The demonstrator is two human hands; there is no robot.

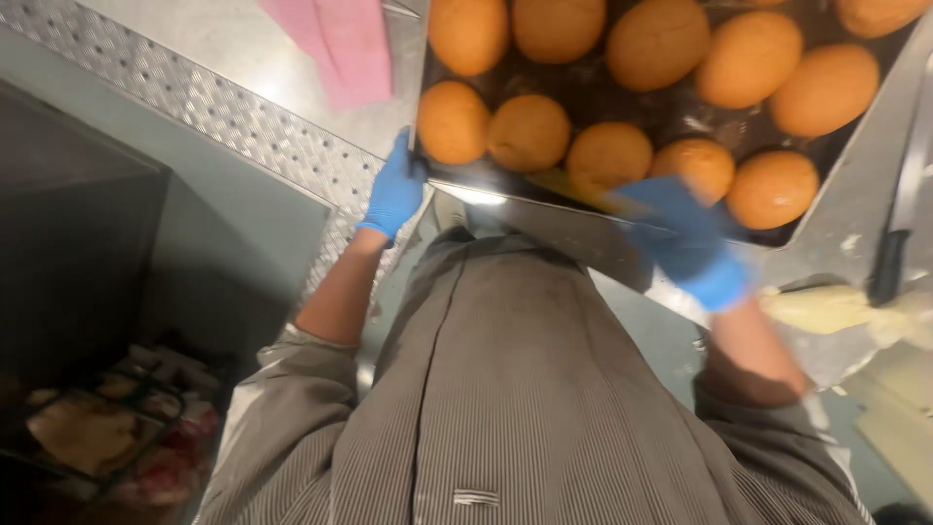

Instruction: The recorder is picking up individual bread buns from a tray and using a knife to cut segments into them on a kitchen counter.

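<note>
Gripping the dark metal baking tray (583,97) of round golden buns (528,132): left blue-gloved hand (394,190) clamping its corner, blurred right blue-gloved hand (685,238) seemingly closing on the near edge; tray not yet lifted clear of the steel counter (233,58).

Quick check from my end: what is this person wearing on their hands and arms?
Both the left hand and the right hand wear thin blue disposable gloves ending at the wrist. The forearms are bare. Grey-brown, finely striped sleeves are pushed up near the elbows, matching the shirt. The right glove is motion-blurred.

Dark glossy metal baking tray (671,117); matt golden-brown round buns (529,132); smooth blue rubber gloves (394,190); embossed steel counter edge (243,122).
</note>
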